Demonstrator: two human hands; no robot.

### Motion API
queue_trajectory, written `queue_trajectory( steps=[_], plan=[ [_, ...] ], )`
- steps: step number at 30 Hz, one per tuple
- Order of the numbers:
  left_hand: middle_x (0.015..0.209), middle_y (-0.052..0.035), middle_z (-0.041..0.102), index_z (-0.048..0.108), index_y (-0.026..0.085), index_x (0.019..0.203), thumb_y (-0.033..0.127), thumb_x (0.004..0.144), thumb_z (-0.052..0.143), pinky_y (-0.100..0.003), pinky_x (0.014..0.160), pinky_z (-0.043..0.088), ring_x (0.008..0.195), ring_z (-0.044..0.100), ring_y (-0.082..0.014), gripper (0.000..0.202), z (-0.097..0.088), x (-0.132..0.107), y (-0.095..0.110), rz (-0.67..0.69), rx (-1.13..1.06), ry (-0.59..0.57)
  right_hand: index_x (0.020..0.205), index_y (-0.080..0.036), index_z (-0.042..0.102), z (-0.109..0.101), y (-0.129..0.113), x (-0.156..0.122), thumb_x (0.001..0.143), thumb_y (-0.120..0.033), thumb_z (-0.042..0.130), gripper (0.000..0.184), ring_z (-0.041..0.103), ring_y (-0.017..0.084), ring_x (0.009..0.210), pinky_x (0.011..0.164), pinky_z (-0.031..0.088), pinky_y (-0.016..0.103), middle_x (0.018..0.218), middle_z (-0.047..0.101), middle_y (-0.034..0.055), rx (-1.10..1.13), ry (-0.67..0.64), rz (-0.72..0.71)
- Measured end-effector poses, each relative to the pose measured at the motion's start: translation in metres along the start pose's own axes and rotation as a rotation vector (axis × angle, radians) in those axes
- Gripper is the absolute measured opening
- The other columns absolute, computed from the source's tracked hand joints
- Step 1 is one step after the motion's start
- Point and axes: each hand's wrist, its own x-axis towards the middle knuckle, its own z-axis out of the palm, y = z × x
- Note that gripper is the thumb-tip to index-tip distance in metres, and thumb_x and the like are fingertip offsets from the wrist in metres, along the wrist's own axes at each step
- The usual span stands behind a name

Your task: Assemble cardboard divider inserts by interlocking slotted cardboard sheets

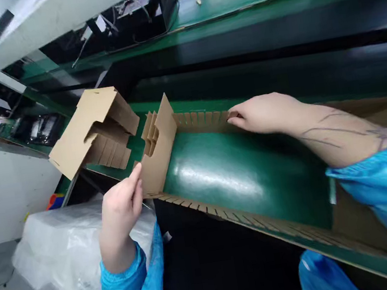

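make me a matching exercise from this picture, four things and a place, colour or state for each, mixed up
1. left hand
2. right hand
3. right sleeve
4. work surface

A. blue
B. pinching the far slotted cardboard strip
C. green and shiny
D. fingers at the upright cardboard end panel

Pairs: 1-D, 2-B, 3-A, 4-C

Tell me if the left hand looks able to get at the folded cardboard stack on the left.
Probably yes: nothing visible blocks the way between the left hand and the folded cardboard stack, though it would first need to leave the cardboard end panel.
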Motion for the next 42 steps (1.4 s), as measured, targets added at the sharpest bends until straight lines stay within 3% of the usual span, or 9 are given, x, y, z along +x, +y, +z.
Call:
queue_trajectory(
  steps=[14, 17, 21, 23, 28, 32, 42],
  plan=[
    [0.112, -0.008, 0.088, 0.064, 0.021, 0.161, 0.026, 0.117, 0.056, -0.029, 0.076, 0.064, 0.085, 0.083, -0.0197, 0.045, -0.001, 0.008, 0.007, -0.09, -0.072, -0.125, 0.123, -0.025, 0.08, 0.002, 0.001, 0.003, 0.11, -0.052, 0.047, 0.045, 0.072, 0.03, 0.094, 0.081, 0.053, 0.039, 0.112, 0.079, 0.0116, 0.06, 0.031, 0.0],
    [0.129, -0.0101, 0.087, 0.055, 0.024, 0.17, 0.027, 0.115, 0.058, -0.03, 0.079, 0.068, 0.087, 0.084, -0.0195, 0.056, -0.003, 0.003, 0.006, -0.144, -0.123, -0.181, 0.129, -0.026, 0.081, 0.001, 0.0, 0.003, 0.111, -0.051, 0.046, 0.046, 0.072, 0.033, 0.097, 0.083, 0.054, 0.042, 0.118, 0.079, 0.0129, 0.069, 0.022, 0.009],
    [0.157, -0.0124, 0.075, 0.05, 0.027, 0.174, 0.028, 0.113, 0.061, -0.036, 0.102, 0.071, 0.121, 0.085, -0.0255, 0.062, 0.0, -0.008, 0.005, -0.208, -0.204, -0.149, 0.131, -0.024, 0.082, 0.001, 0.001, 0.003, 0.113, -0.052, 0.046, 0.049, 0.072, 0.033, 0.096, 0.083, 0.054, 0.042, 0.117, 0.079, 0.0145, 0.075, 0.011, 0.009],
    [0.156, -0.0119, 0.076, 0.053, 0.027, 0.172, 0.028, 0.113, 0.063, -0.037, 0.108, 0.07, 0.128, 0.083, -0.0268, 0.06, 0.004, -0.016, 0.004, -0.204, -0.221, -0.112, 0.131, -0.023, 0.081, 0.003, 0.002, 0.004, 0.113, -0.053, 0.046, 0.05, 0.072, 0.031, 0.095, 0.083, 0.053, 0.041, 0.116, 0.079, 0.0148, 0.078, 0.017, 0.005],
    [0.147, -0.0108, 0.081, 0.059, 0.027, 0.168, 0.023, 0.112, 0.067, -0.034, 0.103, 0.071, 0.123, 0.084, -0.0256, 0.057, 0.008, -0.026, 0.003, -0.141, -0.238, -0.026, 0.128, -0.027, 0.082, 0.006, 0.006, 0.006, 0.11, -0.054, 0.049, 0.047, 0.072, 0.033, 0.094, 0.084, 0.055, 0.045, 0.115, 0.078, 0.0134, 0.104, 0.02, 0.017],
    [0.148, -0.0116, 0.08, 0.054, 0.027, 0.172, 0.022, 0.111, 0.067, -0.036, 0.104, 0.071, 0.124, 0.084, -0.0264, 0.062, 0.009, -0.026, 0.003, -0.111, -0.237, -0.038, 0.128, -0.03, 0.082, 0.004, 0.004, 0.006, 0.11, -0.054, 0.047, 0.046, 0.073, 0.036, 0.095, 0.082, 0.056, 0.047, 0.116, 0.078, 0.0129, 0.098, 0.011, 0.031],
    [0.143, -0.0145, 0.08, 0.054, 0.026, 0.171, 0.02, 0.111, 0.063, -0.038, 0.101, 0.069, 0.118, 0.082, -0.0259, 0.061, 0.011, -0.029, 0.002, -0.096, -0.362, -0.017, 0.14, -0.025, 0.078, -0.007, -0.003, -0.002, 0.117, -0.051, 0.042, 0.05, 0.069, 0.027, 0.096, 0.078, 0.046, 0.038, 0.124, 0.077, 0.0135, 0.041, -0.022, 0.029]
  ],
)
